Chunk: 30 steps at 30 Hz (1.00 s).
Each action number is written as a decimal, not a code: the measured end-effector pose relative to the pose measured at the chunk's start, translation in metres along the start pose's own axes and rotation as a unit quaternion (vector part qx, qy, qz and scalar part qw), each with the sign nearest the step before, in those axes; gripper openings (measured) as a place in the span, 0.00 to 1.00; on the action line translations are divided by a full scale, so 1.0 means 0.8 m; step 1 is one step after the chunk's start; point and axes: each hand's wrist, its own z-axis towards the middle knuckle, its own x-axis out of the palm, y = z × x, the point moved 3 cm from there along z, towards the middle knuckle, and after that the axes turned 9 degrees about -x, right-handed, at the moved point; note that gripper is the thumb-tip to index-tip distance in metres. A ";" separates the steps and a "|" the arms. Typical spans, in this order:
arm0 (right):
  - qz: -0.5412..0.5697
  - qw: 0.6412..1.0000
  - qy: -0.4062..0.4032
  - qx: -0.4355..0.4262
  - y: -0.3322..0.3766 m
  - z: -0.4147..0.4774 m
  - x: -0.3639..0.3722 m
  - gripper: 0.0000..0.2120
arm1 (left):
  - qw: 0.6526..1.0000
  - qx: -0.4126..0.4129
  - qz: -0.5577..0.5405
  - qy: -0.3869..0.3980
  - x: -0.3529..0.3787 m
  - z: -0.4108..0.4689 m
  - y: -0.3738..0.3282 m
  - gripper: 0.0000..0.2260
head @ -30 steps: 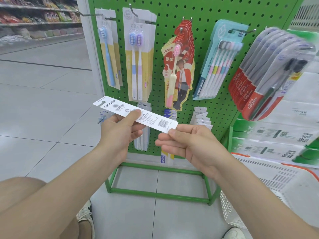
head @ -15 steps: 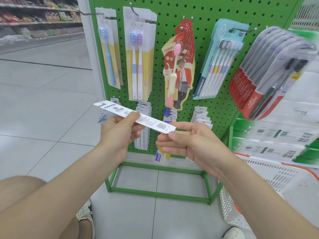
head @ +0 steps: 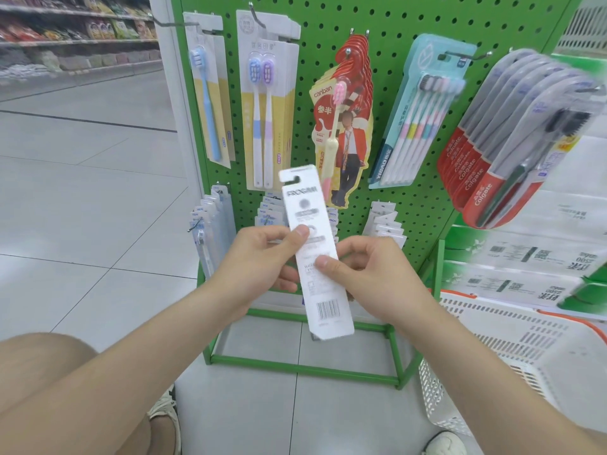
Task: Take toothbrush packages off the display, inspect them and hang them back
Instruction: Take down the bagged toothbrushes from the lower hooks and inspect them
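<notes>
At the green pegboard (head: 410,44), fingers (head: 300,234) of left hand (head: 259,261) and right hand (head: 374,277) pinch a white toothbrush package (head: 303,200), mid-inspection, not rehung yet.

Left of the pegboard (head: 391,34): open aisle floor (head: 82,198), free passage. In front of pegboard, lower middle: left hand (head: 259,257), right hand (head: 371,274) and the white package (head: 315,257) they hold block access. Right of pegboard: Colgate packs (head: 486,159) jut forward; white basket (head: 512,349) fills the floor below them.

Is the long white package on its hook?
Off: left hand and right hand hold the long white toothbrush package before the green pegboard.
</notes>
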 end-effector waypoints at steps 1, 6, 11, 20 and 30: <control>0.007 1.000 -0.021 -0.016 0.001 0.001 -0.001 0.06 | 1.000 0.005 0.027 0.014 0.003 -0.001 0.000 0.14; 0.038 0.993 -0.084 -0.069 0.002 0.009 -0.009 0.03 | 0.989 0.041 0.119 0.071 0.011 -0.001 0.002 0.14; 0.045 0.990 -0.117 -0.059 0.002 0.009 -0.011 0.09 | 0.976 0.070 0.180 0.103 0.009 0.006 0.010 0.06; -0.067 0.978 -0.166 -0.107 0.012 0.002 -0.006 0.12 | 0.934 0.165 0.311 0.068 0.013 0.005 0.015 0.09; -0.043 0.983 -0.176 -0.044 0.011 0.003 0.004 0.21 | 0.773 0.287 0.563 -0.044 0.022 0.001 0.029 0.18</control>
